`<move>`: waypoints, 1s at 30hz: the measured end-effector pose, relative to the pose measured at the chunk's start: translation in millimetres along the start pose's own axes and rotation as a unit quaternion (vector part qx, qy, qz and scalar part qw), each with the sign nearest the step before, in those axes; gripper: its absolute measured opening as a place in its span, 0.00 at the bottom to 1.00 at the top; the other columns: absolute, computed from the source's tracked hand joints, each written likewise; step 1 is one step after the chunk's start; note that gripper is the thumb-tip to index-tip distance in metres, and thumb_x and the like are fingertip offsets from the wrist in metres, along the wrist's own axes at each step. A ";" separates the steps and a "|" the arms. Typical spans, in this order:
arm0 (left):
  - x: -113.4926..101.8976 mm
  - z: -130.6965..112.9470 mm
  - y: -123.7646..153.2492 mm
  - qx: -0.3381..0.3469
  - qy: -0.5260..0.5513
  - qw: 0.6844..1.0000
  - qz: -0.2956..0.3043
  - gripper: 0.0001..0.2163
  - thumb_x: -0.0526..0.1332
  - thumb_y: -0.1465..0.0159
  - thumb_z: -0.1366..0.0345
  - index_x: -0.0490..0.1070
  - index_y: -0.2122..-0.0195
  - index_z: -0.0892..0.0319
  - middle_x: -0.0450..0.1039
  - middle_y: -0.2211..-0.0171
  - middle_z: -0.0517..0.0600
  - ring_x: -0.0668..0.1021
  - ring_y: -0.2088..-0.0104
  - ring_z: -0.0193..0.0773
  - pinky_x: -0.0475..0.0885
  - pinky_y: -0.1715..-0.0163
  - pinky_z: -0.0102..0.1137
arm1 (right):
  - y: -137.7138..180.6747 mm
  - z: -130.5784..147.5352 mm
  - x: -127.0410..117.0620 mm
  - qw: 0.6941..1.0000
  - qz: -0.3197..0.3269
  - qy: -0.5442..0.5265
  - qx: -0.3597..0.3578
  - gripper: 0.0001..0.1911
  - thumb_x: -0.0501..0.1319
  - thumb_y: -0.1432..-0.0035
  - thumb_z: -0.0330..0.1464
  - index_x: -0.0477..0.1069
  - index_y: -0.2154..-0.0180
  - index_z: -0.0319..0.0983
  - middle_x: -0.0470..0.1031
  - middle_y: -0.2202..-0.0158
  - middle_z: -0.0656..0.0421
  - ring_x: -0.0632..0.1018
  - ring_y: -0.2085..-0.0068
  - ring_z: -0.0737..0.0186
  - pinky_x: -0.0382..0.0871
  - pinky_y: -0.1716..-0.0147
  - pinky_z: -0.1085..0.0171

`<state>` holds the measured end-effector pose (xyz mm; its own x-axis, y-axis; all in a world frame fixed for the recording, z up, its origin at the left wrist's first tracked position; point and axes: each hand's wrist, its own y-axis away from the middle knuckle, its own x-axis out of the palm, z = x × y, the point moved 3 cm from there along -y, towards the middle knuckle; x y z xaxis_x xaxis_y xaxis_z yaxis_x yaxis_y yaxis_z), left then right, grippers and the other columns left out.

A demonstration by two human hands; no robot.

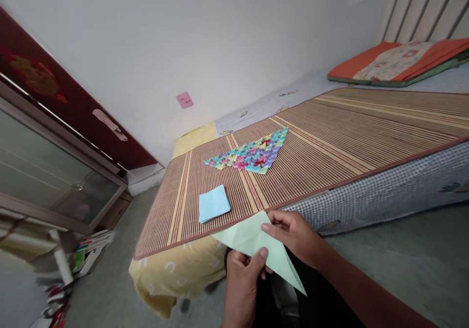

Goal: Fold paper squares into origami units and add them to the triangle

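Observation:
A pale green sheet of paper [252, 237], folded into a triangle, is held between both hands over my lap at the bed's front edge. My left hand [245, 272] pinches its lower edge, thumb on top and fingers beneath. Near the upper corner, my right hand [289, 230] grips the paper between thumb and fingers. A stack of light blue square paper [214, 203] lies on the striped mat just beyond. Farther back sits a triangular piece made of many small colourful folded paper units [252, 152].
The striped mat [330, 128] covers much of the bed, over a yellow cloth [176, 272] and a checked sheet. A folded orange quilt [403, 62] rests at the far right. A pink note [184, 100] is on the wall. At left stands a glass-fronted cabinet [47, 157].

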<state>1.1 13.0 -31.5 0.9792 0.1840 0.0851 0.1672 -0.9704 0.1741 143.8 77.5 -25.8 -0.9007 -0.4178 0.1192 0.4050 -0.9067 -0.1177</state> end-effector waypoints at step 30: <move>27.8 -12.0 10.7 0.056 0.187 0.973 -0.123 0.30 0.75 0.45 0.62 0.73 0.41 0.58 0.81 0.50 0.57 0.80 0.46 0.54 0.73 0.43 0.45 | 18.8 17.7 3.0 0.983 -0.163 0.008 -0.089 0.10 0.66 0.41 0.34 0.70 0.73 0.40 0.74 0.69 0.58 0.76 0.66 0.60 0.70 0.65 0.63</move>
<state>28.7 9.7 -15.5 0.8018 0.4360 0.4087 0.4229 -0.8972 0.1276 151.5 58.2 -10.2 -0.9810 -0.1050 0.1630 0.0624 -0.9669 -0.2474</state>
